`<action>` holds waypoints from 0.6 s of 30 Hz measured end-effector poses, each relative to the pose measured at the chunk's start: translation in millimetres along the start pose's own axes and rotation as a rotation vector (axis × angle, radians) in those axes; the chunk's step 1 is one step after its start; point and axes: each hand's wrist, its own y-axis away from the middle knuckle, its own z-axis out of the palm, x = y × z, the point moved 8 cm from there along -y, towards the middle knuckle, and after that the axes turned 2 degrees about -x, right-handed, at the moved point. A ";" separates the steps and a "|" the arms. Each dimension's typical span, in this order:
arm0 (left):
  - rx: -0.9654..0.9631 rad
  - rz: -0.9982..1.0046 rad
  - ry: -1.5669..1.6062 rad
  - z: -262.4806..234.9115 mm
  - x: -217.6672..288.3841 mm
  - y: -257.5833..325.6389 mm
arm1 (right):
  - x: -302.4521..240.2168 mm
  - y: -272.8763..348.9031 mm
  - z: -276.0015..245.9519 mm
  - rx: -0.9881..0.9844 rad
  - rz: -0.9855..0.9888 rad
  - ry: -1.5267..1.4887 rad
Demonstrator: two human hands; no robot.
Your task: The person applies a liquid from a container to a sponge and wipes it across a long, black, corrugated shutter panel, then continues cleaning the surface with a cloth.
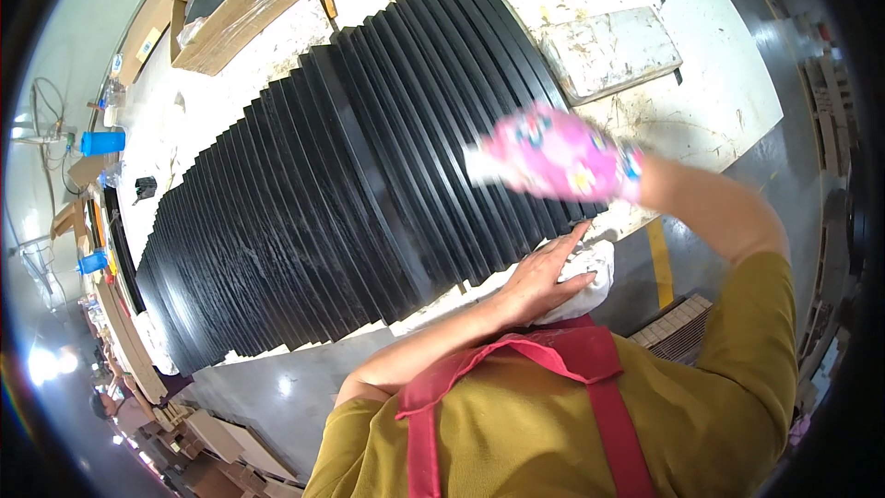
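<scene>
Worker at a white, stained tabletop [719, 101] that carries a long fanned row of black moulding strips [350, 184], overlapping from the far edge to the near-left corner. Progress cannot be judged with certainty: strips toward the near-left end look streaked and dull, those further along more evenly glossy, suggesting wiping is partly done. The left hand [544, 272] lies flat, fingers extended, on a white cloth [590, 272] at the tabletop's near edge. The right hand [558, 157], in a pink patterned glove, is raised over the strips and blurred; its grip cannot be told.
</scene>
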 end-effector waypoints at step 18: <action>-0.039 -0.075 -0.010 1.3 -4.5 -3.2 | 155.7 4.2 -15.9 0.072 0.616 -0.325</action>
